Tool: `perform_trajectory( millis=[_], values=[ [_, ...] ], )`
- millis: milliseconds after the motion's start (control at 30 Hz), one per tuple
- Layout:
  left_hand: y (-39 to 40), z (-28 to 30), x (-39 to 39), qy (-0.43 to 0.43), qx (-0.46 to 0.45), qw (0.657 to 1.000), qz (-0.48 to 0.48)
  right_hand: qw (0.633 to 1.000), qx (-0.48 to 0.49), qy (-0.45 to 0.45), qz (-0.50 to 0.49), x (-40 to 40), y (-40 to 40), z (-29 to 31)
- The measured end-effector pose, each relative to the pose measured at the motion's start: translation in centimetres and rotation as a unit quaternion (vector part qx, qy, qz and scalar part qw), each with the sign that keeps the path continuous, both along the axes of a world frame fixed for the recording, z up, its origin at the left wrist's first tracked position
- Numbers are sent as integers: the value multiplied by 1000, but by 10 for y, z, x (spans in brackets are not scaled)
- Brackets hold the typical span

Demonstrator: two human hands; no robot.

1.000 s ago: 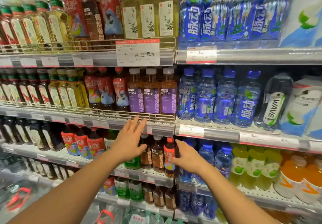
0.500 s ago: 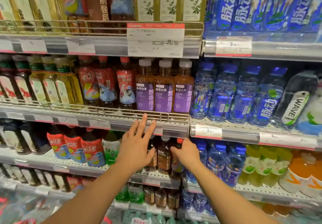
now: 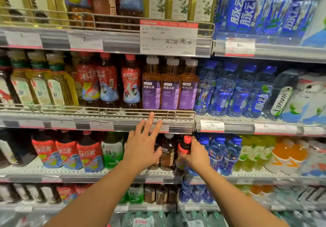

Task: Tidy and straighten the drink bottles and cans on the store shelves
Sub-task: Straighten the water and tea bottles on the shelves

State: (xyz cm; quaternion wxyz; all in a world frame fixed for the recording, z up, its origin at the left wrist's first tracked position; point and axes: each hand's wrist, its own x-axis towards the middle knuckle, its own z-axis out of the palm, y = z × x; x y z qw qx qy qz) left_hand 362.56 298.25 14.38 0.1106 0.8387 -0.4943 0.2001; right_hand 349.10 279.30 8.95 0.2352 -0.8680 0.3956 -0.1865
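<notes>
Right hand (image 3: 196, 153) gripping dark red-capped plastic bottle (image 3: 183, 153) by shoulder, fingers curling round it, bottle standing at shelf front beside blue-capped water bottles (image 3: 220, 154). Left hand (image 3: 142, 149) hovering flat, fingers spreading apart, holding nothing, covering brown tea bottle (image 3: 167, 153). Fingertips (image 3: 151, 116) overlapping grey price-rail edge (image 3: 105, 125). Behind rail, purple-labelled amber tea bottles (image 3: 169, 89) standing packed tight.

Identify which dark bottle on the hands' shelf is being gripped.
The red-capped bottle, gripped by the right hand; the white-capped one beside it stands free.
</notes>
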Motion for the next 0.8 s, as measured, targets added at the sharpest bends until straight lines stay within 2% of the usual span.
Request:
perform_trajectory(
  millis=[367,667,800],
  values=[
    [7,14,-2,16,34,999,-12,994,-58,29,90,-21,23,-1],
    [15,34,3,32,99,994,-28,985,-38,34,164,-48,23,21],
    [25,63,6,85,133,985,-70,971,-29,61,232,-52,22,43]
  ],
)
